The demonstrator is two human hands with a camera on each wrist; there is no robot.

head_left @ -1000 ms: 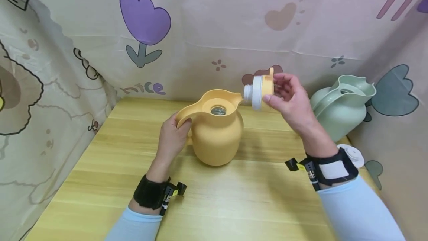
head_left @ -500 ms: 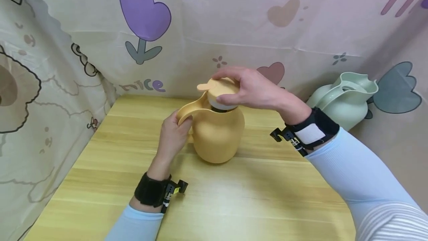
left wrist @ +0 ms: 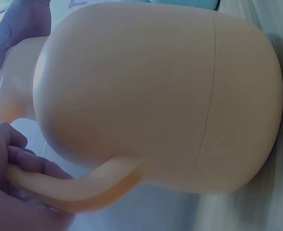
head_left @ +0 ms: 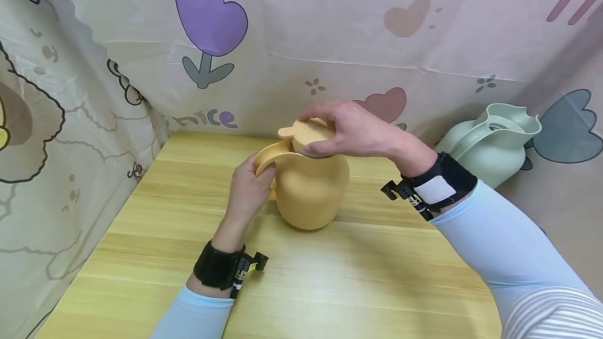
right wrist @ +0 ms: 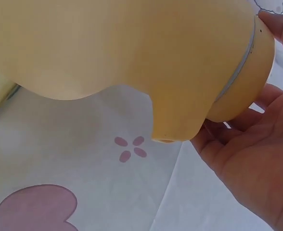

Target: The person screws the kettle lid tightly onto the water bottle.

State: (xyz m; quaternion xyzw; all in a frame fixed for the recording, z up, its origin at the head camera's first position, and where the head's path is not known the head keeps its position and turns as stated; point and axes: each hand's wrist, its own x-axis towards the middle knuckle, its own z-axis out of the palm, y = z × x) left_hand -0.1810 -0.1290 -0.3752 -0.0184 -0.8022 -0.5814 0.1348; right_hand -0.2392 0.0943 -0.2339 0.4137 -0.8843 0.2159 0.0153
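A yellow thermos jug (head_left: 313, 192) stands upright on the wooden table. My left hand (head_left: 249, 190) grips its handle, with fingers curled round the handle (left wrist: 98, 187) in the left wrist view. Over the jug's mouth sits a round yellow lid (head_left: 308, 135) whose small tab points left. My right hand (head_left: 355, 132) holds this lid from the right, thumb in front and fingers behind. From the right wrist, the lid (right wrist: 250, 77) shows a thin grey band between it and the jug's rim, above the spout (right wrist: 175, 115). The lid's lower part is hidden inside the neck.
A pale green jug (head_left: 494, 145) without a visible lid stands at the back right, partly behind my right forearm. Behind the table (head_left: 330, 286) hangs a printed cloth (head_left: 306, 25), close beyond the yellow jug. More cloth hangs along the left and right sides.
My right hand has carried the lid left from beside the spout, turned it upright and lowered it into the jug's mouth. The left hand keeps its grip on the handle.
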